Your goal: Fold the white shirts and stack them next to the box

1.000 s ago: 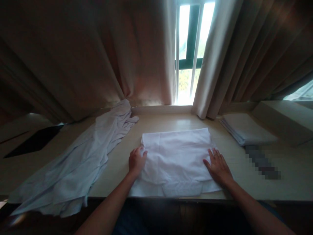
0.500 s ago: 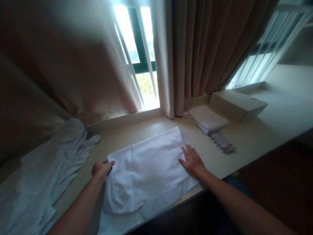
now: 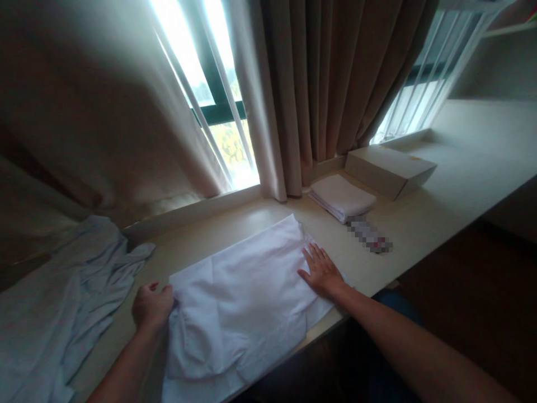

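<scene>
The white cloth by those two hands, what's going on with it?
A person has it spread in folded layers on the desk. The right hand lies spread on the cloth's right side; the left hand is curled at its left edge, its grip unclear. A crumpled cloth lies to the left, a folded pile to the right, near a box.

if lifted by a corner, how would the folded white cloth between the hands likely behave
The folded white cloth will likely sag, looking soft and creased. Its layers may slip apart, since one sticks out at the near edge. It seems light, its edges thin.
</scene>
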Available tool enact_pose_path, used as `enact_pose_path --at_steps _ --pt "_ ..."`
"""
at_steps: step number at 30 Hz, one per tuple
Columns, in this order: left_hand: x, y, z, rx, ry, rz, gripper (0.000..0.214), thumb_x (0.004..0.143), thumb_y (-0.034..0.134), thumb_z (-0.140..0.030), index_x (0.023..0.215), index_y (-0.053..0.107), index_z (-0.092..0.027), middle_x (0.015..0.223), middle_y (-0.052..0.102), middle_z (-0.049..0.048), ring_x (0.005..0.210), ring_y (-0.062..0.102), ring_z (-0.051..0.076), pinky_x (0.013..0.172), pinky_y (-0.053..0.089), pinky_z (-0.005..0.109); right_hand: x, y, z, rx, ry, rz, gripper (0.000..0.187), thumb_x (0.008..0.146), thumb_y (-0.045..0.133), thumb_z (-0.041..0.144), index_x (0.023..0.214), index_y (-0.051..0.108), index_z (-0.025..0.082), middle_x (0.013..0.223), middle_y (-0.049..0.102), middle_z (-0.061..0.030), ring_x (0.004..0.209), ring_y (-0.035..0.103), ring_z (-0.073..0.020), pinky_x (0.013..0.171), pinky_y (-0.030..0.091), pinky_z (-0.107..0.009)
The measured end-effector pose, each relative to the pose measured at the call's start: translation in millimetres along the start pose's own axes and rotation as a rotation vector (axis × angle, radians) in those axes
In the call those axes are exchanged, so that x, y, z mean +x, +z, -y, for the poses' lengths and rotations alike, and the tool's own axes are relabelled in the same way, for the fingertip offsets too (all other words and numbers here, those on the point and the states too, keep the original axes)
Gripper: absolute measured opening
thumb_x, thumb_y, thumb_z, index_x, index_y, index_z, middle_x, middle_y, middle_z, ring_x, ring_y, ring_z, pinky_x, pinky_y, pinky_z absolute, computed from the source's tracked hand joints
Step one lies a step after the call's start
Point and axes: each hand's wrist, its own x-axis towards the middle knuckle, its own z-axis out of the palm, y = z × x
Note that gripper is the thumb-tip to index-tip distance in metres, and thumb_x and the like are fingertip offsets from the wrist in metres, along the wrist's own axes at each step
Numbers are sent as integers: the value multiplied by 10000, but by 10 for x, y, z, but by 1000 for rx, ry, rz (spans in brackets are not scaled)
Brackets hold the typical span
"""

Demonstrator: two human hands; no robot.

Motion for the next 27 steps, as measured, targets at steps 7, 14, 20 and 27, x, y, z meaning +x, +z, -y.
enact_pose_path --at_steps 7,14,20,27 --pt "-339 384 316 432 495 107 818 855 283 -596 1402 364 6 1504 308 247 1419 233 333 1145 208 443 0 -3 16 2 -5 -3 740 932 349 598 1504 268 136 1579 167 -118 1460 67 -274 1178 67 -462" --pt "-397 572 508 607 532 55 901 858 169 -653 1451 263 19 1500 304 263 1401 260 346 1119 216 460 -15 16 -43 -9 -29 35 765 935 308 621 1513 235 125 1584 143 -121 1462 41 -268 1179 70 -447" --pt "-417 562 480 605 515 38 898 854 208 -652 1448 271 18 1508 294 260 1411 242 338 1126 203 456 313 -113 16 -25 -30 -21 799 942 255 624 1502 221 55 1579 122 -166 1463 38 -269 1176 77 -438" --pt "-447 536 466 570 491 41 904 860 202 -660 1465 242 11 1517 281 254 1415 243 331 1131 196 445 1184 -33 134 -26 -46 145 884 912 237 673 1508 164 25 1584 80 -169 1462 -3 -266 1177 27 -411"
